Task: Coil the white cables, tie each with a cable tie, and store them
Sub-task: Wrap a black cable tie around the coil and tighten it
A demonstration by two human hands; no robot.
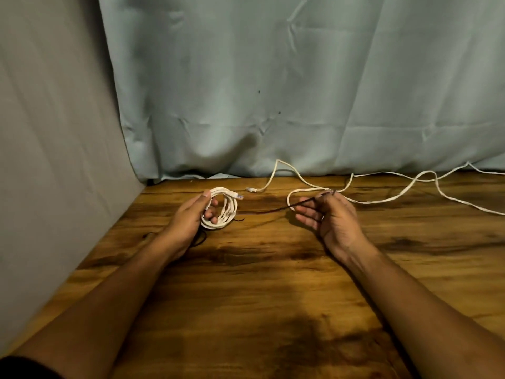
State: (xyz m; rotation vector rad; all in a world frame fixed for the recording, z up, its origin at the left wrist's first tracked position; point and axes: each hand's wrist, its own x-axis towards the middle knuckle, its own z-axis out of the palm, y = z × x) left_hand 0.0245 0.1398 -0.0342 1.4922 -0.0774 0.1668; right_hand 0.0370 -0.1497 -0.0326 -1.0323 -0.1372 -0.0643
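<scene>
Left hand (191,216) grips coil (231,209) over surface (246,283), plug pointing right. Right hand (330,214), apart, pinches thin dark tie (306,201), seemingly trailing left toward coil. Loose cable (308,189) sprawls rightward.

We see a bench (273,269) of wood, warm brown with dark streaked grain, smooth and with a soft sheen. The far curtain (300,77) is thin pale blue-green cloth, matt and creased. At the left hangs a grey cloth (54,132), also matt. The coiled white cable (229,212) has a smooth plastic sheath, its plug (240,197) clear plastic. The loose white cable (382,202) to the right looks the same. The cable tie (300,204) is thin, dark and matt; we cannot tell its material.
</scene>
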